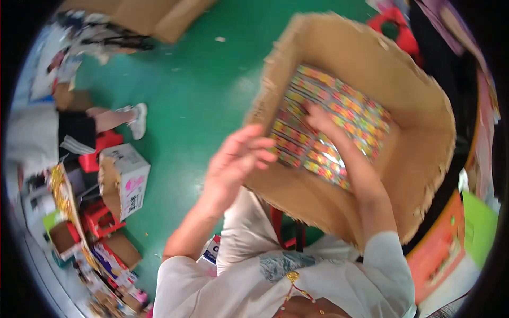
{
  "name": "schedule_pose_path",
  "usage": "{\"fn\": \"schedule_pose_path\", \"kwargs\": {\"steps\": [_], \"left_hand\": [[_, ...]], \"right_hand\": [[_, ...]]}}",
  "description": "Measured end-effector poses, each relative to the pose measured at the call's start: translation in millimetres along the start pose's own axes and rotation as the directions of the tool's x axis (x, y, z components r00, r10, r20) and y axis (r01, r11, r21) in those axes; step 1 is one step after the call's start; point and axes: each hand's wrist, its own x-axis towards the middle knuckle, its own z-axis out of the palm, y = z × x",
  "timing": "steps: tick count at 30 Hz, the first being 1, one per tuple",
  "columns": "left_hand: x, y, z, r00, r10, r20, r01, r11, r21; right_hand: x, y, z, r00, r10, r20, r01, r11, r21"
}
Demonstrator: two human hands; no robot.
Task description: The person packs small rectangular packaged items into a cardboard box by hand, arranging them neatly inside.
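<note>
A large cardboard box (424, 100) with a ragged, torn rim stands open in front of me. Flat clear packs of small colourful pieces (360, 114), in red, yellow, green and orange rows, cover much of its bottom. My right hand (319, 117) reaches down inside, its fingers at the packs; blur hides whether they hold anything. Just outside the box's left wall, my left hand (238, 159) is raised with its fingers apart and nothing in it.
On the left, a seated person (79, 127) is beside a white printed carton (132, 180) and red stools (103, 217). Another brown carton (154, 18) lies on the green floor (185, 106) at the far side. An orange panel (437, 249) is at the right.
</note>
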Motion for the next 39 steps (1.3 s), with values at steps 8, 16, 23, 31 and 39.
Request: {"fn": "schedule_pose_path", "kwargs": {"steps": [8, 16, 23, 31, 39], "left_hand": [[-15, -2, -11, 0.997, -0.012, 0.073, 0.02, 0.994, -0.109], [-1, -10, -9, 0.993, -0.005, 0.121, 0.025, 0.985, -0.168], [-4, -4, -15, 0.998, 0.052, 0.016, -0.049, 0.987, -0.151], [-4, -13, -9, 0.996, 0.068, 0.058, -0.058, 0.985, -0.165], [-9, -13, -4, 0.991, 0.124, 0.056, -0.112, 0.977, -0.182]], "right_hand": [[5, 3, 35, 0.999, -0.017, 0.048, 0.013, 0.996, 0.084], [14, 36, 44, 0.961, -0.165, -0.22, 0.074, 0.926, -0.37], [-1, 3, 53, 0.887, -0.245, -0.392, 0.069, 0.909, -0.411], [-24, 13, 53, 0.815, -0.383, -0.435, 0.124, 0.848, -0.516], [-115, -11, -19, 0.919, -0.21, -0.335, 0.044, 0.896, -0.442]]}}
